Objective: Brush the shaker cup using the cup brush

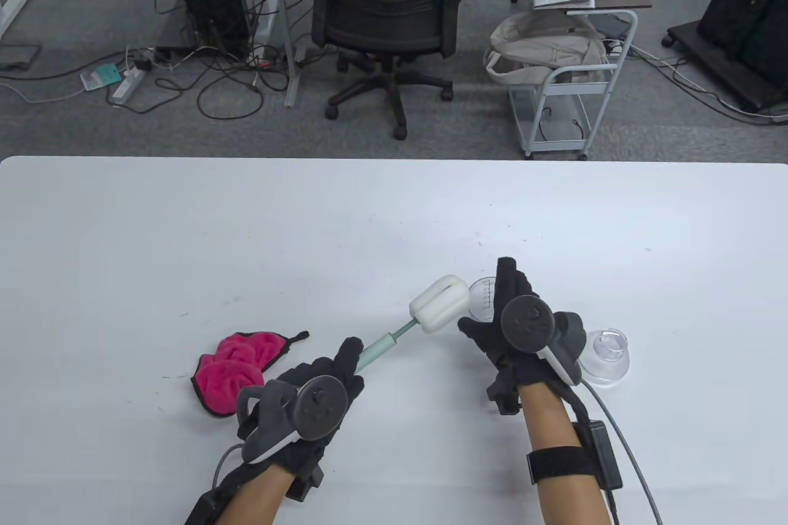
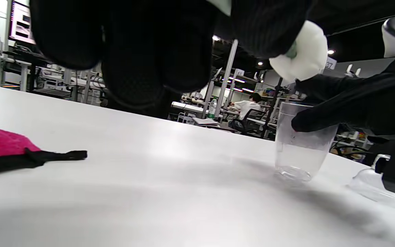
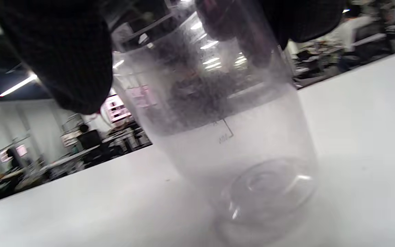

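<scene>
The clear shaker cup (image 1: 482, 297) stands upright on the white table (image 1: 246, 229), also in the left wrist view (image 2: 300, 144) and close up in the right wrist view (image 3: 225, 137). My right hand (image 1: 502, 319) grips it around its upper wall. My left hand (image 1: 326, 380) holds the cup brush by its pale green handle (image 1: 377, 352). The brush's white sponge head (image 1: 438, 304) hovers just left of the cup's rim, above the table; it also shows in the left wrist view (image 2: 300, 56).
A clear domed lid (image 1: 606, 356) lies on the table right of my right hand. A pink cloth with black trim (image 1: 237, 368) lies left of my left hand. An office chair (image 1: 391, 14) and a cart (image 1: 566, 88) stand beyond the table's far edge.
</scene>
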A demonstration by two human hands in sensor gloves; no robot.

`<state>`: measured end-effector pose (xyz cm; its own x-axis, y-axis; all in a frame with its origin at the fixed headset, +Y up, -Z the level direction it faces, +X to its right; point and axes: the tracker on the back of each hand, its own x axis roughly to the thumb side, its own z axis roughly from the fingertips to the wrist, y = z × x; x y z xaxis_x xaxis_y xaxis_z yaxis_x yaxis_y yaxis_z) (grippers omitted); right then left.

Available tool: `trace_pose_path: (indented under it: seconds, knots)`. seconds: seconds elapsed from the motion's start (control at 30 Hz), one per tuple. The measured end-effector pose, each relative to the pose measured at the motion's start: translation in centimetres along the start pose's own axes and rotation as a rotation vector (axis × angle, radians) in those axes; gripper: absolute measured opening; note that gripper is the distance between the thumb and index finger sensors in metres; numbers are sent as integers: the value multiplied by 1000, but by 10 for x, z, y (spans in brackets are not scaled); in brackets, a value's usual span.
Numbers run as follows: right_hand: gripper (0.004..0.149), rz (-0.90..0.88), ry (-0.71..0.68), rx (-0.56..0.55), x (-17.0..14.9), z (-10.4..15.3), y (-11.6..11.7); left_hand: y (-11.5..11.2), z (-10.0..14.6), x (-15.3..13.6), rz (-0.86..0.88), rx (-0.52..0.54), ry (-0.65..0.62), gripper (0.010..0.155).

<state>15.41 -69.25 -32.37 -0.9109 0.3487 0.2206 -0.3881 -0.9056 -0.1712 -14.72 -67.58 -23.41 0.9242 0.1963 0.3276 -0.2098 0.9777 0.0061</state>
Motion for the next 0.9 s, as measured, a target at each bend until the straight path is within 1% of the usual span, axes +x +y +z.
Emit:
trace_pose_path:
  seconds: [0.03,0.07,0.13,0.17,0.2,0.23,0.3,0.37,0.4,0.47,0.5,0.53,0.57,0.6,0.67,0.73,0.83,0.87,0.9]
  knots:
    - [113,50,-78,-54,7,7,-7,0,0,3,-25,-21,-13,59]
    - [114,75,-127,-72,11,12,-11,-1,0,6,-52,-45,-19,59]
    - [115,208,-226,-106,18,25,-18,1,2,10,-69,-31,-36,59]
    - [115,289,-282,-101,20,32,-21,3,4,13,-83,-51,-59,59]
    - [115,339,-306,-66,23,40,-21,3,6,18,-122,-67,-114,59]
    - [115,360,-333,-56,25,46,-21,2,7,21,-158,-58,-134,59]
    - [113,447,-442,-47,37,63,-18,-2,9,33,-266,-12,-189,59]
    - [113,436,-514,-8,48,72,-16,-9,10,44,-272,-34,-222,59]
    - [113,416,-550,18,60,79,-14,-15,10,50,-297,-52,-223,59]
    - [112,410,-601,9,77,88,-13,-23,10,55,-369,-72,-218,59]
    - [112,425,-618,14,81,90,-13,-25,9,55,-368,-72,-224,59]
    - [112,537,-639,-4,91,96,-10,-26,9,54,-349,-88,-228,59]
    - [112,596,-662,-33,94,99,-9,-25,9,52,-324,-79,-222,59]
    - [112,636,-696,-95,97,102,-7,-23,10,48,-274,-41,-237,58]
    - [112,609,-725,-175,95,103,-5,-19,9,42,-191,-24,-265,57]
    - [111,531,-711,-247,82,96,-11,-15,9,40,-126,6,-290,57]
    - [110,369,-634,-234,63,87,-23,-12,10,40,-129,47,-315,56]
    - [108,342,-590,-230,57,84,-27,-12,11,40,-116,46,-321,56]
    - [107,343,-508,-186,50,81,-31,-10,11,41,-111,60,-320,56]
